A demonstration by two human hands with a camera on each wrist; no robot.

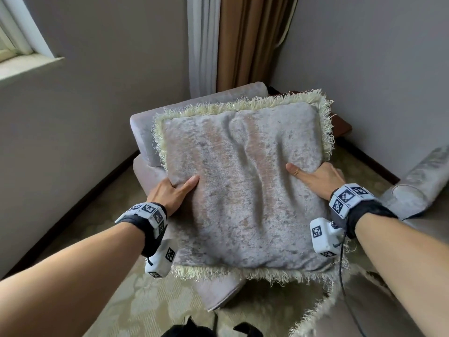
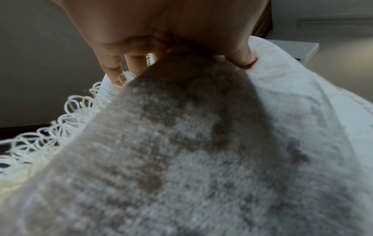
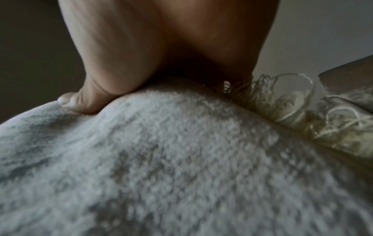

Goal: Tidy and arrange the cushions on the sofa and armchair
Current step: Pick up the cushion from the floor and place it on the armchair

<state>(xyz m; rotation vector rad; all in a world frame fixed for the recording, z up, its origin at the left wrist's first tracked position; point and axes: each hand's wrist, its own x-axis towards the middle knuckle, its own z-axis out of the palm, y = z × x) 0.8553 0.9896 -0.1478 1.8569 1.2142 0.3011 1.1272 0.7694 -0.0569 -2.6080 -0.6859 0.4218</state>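
A square grey velvet cushion point(image 1: 240, 188) with a cream fringe is held up in front of me, over a pale grey armchair point(image 1: 150, 125). My left hand point(image 1: 170, 193) grips its left edge, thumb on the top face and fingers underneath. My right hand point(image 1: 313, 177) grips the right edge the same way. In the left wrist view the cushion point(image 2: 201, 159) fills the frame below the left hand point(image 2: 177, 47), whose fingers curl behind the fringe. The right wrist view shows the right hand point(image 3: 125, 83) with its thumb pressed into the cushion point(image 3: 161, 167).
The armchair stands in a corner between grey walls, with a brown curtain point(image 1: 250, 40) and a white sheer behind it. A sofa arm point(image 1: 418, 188) reaches in at the right. A dark wooden side table point(image 1: 342, 127) shows behind the cushion. Patterned carpet point(image 1: 150, 302) covers the floor.
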